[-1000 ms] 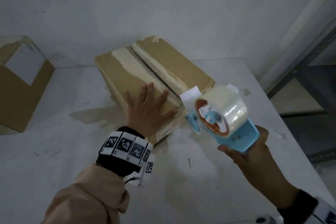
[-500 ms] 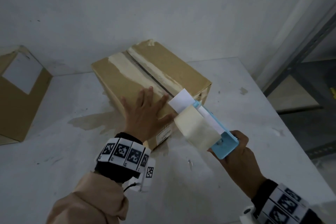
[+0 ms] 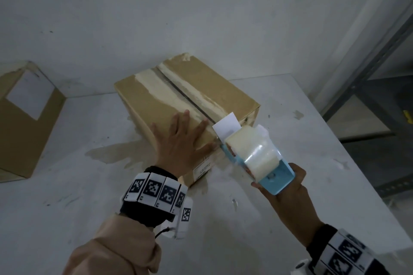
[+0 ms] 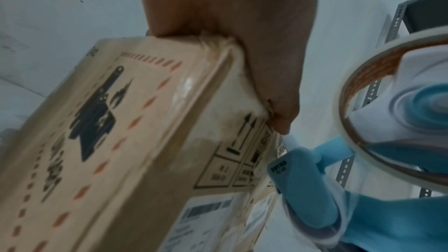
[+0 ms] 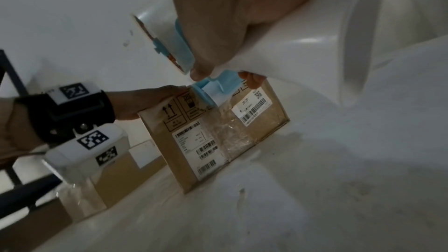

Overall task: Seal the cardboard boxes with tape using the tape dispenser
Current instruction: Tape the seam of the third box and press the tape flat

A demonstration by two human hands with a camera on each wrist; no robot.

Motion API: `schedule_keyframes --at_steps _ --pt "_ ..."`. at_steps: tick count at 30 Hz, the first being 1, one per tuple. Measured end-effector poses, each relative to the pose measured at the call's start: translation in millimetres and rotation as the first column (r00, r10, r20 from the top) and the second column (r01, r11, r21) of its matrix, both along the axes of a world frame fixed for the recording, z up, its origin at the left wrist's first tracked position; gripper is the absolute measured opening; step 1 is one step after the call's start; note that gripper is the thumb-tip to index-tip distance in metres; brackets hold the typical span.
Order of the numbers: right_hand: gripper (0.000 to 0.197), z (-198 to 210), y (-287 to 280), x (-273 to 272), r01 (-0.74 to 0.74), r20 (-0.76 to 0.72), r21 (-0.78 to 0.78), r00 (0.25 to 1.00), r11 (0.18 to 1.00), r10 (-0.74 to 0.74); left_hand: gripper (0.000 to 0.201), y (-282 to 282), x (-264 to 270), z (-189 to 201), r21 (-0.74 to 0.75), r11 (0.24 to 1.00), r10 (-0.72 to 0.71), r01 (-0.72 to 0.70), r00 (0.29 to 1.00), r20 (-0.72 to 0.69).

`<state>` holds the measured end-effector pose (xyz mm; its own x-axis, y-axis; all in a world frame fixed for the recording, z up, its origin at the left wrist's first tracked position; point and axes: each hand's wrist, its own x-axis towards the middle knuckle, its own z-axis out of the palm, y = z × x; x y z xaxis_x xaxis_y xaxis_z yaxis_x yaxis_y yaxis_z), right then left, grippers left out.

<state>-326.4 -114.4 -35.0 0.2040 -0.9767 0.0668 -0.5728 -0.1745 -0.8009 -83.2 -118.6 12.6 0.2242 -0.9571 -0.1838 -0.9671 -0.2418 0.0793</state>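
A brown cardboard box [image 3: 201,87] stands on the white table [image 3: 290,140], its top seam lined with torn pale strips. My left hand [image 3: 181,140] lies flat on the box's near top corner, fingers straight, with the thumb [image 4: 278,106] down over the edge. My right hand [image 3: 286,192] grips the handle of a blue tape dispenser [image 3: 268,176] carrying a clear tape roll [image 3: 252,149]. In the right wrist view the dispenser's nose [image 5: 213,91] touches the top of the box's labelled near face [image 5: 189,141], above old crinkled tape.
A second cardboard box [image 3: 29,123] with a white label stands at the far left against the wall. Grey metal shelving [image 3: 368,96] rises past the table's right edge. A stain [image 3: 116,154] marks the table beside the box.
My right hand turned the dispenser over so the roll faces up and brought its nose against the box's near end. The left hand stayed flat on the box.
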Motion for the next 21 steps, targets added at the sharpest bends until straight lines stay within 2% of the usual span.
schedule_keyframes --at_steps 3,6,9,12,14,17,18,19,20,21 --pt "0.052 6.7 -1.4 -0.5 -0.029 0.006 0.029 1.0 0.999 0.028 0.097 1.6 0.0 1.0 0.008 1.0 0.001 -0.001 1.0 -0.008" --pt "0.046 9.7 -2.4 0.4 -0.043 0.009 0.028 0.999 0.999 0.043 0.088 2.1 -0.2 3.9 0.01 1.0 -0.007 0.007 1.0 0.011" --pt "0.041 13.2 1.0 -0.9 -0.098 -0.111 -0.11 0.99 0.989 0.085 0.069 2.1 -0.4 3.9 -0.01 1.0 -0.011 0.012 0.999 0.031" --pt "0.054 6.4 0.9 -7.1 -0.2 -0.204 -0.079 0.962 0.977 0.181 0.069 2.1 -0.1 1.5 -0.023 1.0 -0.009 0.01 0.998 0.057" --pt "0.048 5.7 -0.3 -10.9 -0.221 -0.268 -0.155 0.947 0.963 0.174 0.072 2.1 -0.2 0.5 -0.015 1.0 -0.014 0.015 0.998 0.061" --pt "0.044 6.2 -4.7 -12.2 -0.255 -0.198 -0.179 0.955 0.95 0.219 0.076 1.2 0.2 0.8 -0.014 1.0 -0.025 0.026 0.997 0.075" --pt "0.039 4.1 -8.2 -14.1 -0.252 -0.178 -0.23 0.961 0.94 0.214 0.074 0.9 0.7 0.7 -0.011 1.0 -0.023 0.024 0.997 0.071" --pt "0.036 2.3 -10.3 -15.7 -0.195 -0.118 -0.22 0.978 0.956 0.173 0.074 0.3 0.2 1.0 -0.008 1.0 -0.02 0.02 0.998 0.067" --pt "0.038 -2.3 -13.6 -15.6 -0.142 -0.047 -0.183 0.99 0.973 0.136 0.074 -0.4 -0.3 1.4 -0.003 1.0 -0.014 0.014 0.998 0.061" --pt "0.048 -7.2 -15.6 -16.5 -0.114 0.069 -0.07 0.991 0.991 0.119 0.072 -0.8 -1.2 1.9 0.002 1.0 -0.005 0.005 0.999 0.047"
